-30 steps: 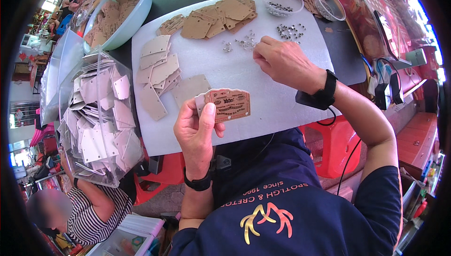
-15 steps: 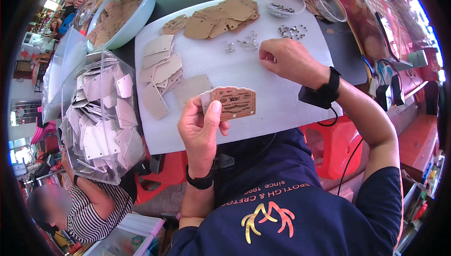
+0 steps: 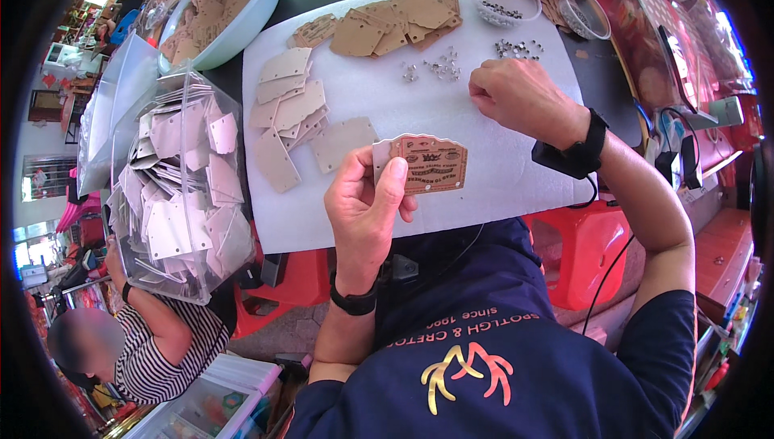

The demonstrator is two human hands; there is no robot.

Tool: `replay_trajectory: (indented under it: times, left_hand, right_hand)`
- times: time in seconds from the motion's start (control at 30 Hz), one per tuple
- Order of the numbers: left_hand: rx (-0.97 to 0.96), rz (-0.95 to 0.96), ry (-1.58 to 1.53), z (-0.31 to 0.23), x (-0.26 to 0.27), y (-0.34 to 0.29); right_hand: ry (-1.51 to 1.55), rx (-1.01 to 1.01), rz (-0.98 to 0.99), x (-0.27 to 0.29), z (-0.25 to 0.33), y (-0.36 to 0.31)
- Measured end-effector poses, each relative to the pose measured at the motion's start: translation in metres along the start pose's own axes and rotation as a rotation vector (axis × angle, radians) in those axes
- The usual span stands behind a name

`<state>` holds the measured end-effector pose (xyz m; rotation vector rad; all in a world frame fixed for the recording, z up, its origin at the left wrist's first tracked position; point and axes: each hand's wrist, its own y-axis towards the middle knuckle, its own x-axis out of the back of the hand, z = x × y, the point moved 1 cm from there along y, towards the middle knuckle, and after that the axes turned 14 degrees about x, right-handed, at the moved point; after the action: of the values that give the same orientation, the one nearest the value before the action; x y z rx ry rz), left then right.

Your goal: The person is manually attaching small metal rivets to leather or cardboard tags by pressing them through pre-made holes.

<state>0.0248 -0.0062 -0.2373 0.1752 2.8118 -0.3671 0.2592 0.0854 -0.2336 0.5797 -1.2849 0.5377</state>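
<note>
My left hand grips a printed brown card with a scalloped top edge and small holes, thumb on its face; a pale grey card shows at its left side. My right hand hovers over the white sheet, its fingers curled together in a pinch. Whatever it may hold is hidden. Just left of and beyond its fingertips lie small shiny metal fasteners, and more fasteners are heaped past the knuckles. Left of my left hand lie a single grey card and overlapping grey cards.
Brown cards lie piled at the sheet's far side. Clear tubs of fasteners stand far right. At left are a pale basin of brown pieces and a transparent bin of grey cards. Another person is at lower left.
The whole view has shifted slightly, so the table appears farther right. Both hands sit a little farther right; the left keeps its grip on the cards and the right stays pinched near the fasteners.
</note>
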Motion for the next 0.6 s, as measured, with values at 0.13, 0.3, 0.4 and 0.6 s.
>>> replay_trajectory:
  times: [0.13,0.3,0.4,0.6]
  left_hand:
    - [0.009,0.008,0.013,0.001,-0.002,0.0]
    - [0.038,0.022,0.029,0.0,-0.008,0.002]
    - [0.075,0.048,0.045,0.0,-0.013,0.002]
    - [0.144,0.129,0.135,-0.007,-0.028,0.001]
  right_hand:
    - [0.064,0.007,-0.018,-0.002,-0.007,0.002]
    - [0.292,-0.088,-0.044,0.004,-0.011,-0.002]
    - [0.875,-0.252,0.027,0.024,0.008,0.001]
    - [1.347,-0.07,0.193,0.033,0.019,0.0]
